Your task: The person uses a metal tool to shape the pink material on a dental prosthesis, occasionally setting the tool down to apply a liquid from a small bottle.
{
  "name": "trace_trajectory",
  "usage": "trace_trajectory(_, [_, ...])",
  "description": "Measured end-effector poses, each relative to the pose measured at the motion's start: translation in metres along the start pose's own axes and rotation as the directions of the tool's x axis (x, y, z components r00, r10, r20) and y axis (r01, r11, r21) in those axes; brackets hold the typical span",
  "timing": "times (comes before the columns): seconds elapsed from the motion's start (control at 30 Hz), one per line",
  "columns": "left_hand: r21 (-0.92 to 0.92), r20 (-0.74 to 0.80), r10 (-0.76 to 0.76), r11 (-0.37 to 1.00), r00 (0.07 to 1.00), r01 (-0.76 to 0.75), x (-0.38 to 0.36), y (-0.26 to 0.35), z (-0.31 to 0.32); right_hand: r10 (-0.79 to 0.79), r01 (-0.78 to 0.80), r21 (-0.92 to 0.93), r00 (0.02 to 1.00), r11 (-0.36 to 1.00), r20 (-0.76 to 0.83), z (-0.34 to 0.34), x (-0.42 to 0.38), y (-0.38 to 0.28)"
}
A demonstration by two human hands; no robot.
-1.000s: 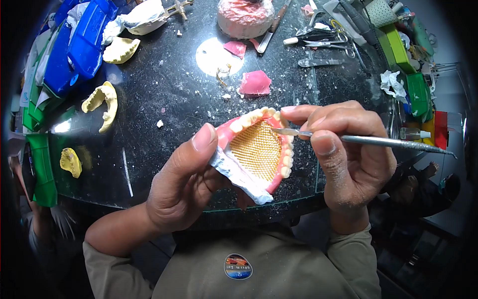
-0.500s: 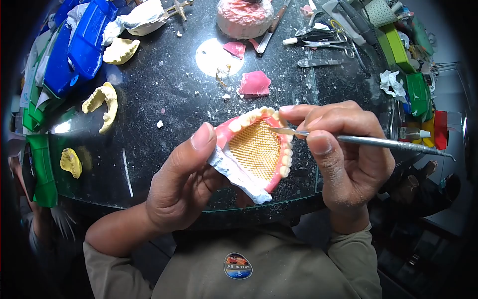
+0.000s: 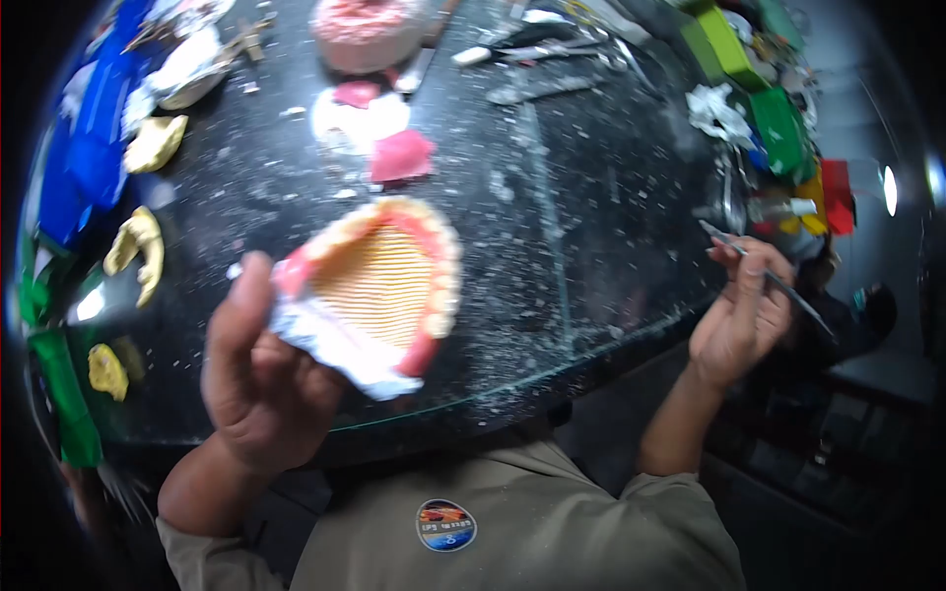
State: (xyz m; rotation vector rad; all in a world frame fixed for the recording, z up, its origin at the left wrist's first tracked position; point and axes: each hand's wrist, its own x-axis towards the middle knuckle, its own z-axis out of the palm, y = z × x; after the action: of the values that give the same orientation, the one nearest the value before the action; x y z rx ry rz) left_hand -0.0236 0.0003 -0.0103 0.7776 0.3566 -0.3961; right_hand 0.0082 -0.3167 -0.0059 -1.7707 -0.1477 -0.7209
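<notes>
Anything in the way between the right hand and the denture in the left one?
Nothing visible stands between the right hand, with its metal tool, and the denture: only crumb-strewn tabletop shows there. The pink piece lies off that line.

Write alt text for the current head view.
The left hand holds a pink denture with gold mesh inside its arch; the right hand, clear of it, holds a thin metal tool. Two pink pieces lie beyond on the dark table.
</notes>
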Motion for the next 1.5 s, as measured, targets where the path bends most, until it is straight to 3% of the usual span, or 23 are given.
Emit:
trace_trajectory(0.07, [0.189,0.046,0.132,0.972,0.990,-0.138,-0.002,-0.008,0.001,0.087,-0.092,-0.051,0.993,0.994,-0.084,-0.026,-0.014,0.015])
trace_trajectory(0.13, [0.074,0.034,0.118,0.990,0.992,-0.121,-0.002,-0.004,0.020,0.158,-0.174,-0.106,0.978,0.979,-0.137,-0.038,-0.028,0.024])
trace_trajectory(0.17, [0.007,0.114,0.108,0.994,0.988,-0.109,-0.001,-0.004,0.019,0.160,-0.175,-0.101,0.977,0.979,-0.138,-0.040,-0.035,0.026])
trace_trajectory(0.23, [-0.046,0.068,0.072,0.997,0.995,-0.069,-0.001,-0.003,0.026,0.161,-0.181,-0.125,0.975,0.976,-0.155,-0.041,-0.043,0.030])
trace_trajectory(0.3, [0.009,0.076,0.131,0.991,0.989,-0.132,-0.001,-0.007,0.029,0.143,-0.158,-0.115,0.982,0.981,-0.126,-0.039,-0.042,0.031])
trace_trajectory(0.37, [0.016,0.104,0.099,0.995,0.990,-0.101,-0.001,-0.005,0.023,0.124,-0.134,-0.115,0.988,0.984,-0.090,-0.037,-0.041,0.033])
trace_trajectory(0.83, [0.077,0.076,0.209,0.974,0.975,-0.214,-0.003,-0.009,0.025,0.117,-0.138,-0.140,0.982,0.981,-0.146,-0.037,-0.044,0.033])
trace_trajectory(1.07, [0.026,0.038,0.107,0.994,0.994,-0.108,-0.002,-0.004,0.030,0.126,-0.142,-0.134,0.985,0.981,-0.122,-0.037,-0.044,0.033])
trace_trajectory(1.5, [0.028,0.070,0.095,0.995,0.993,-0.097,-0.002,-0.002,0.028,0.120,-0.133,-0.145,0.988,0.980,-0.096,-0.035,-0.043,0.032])
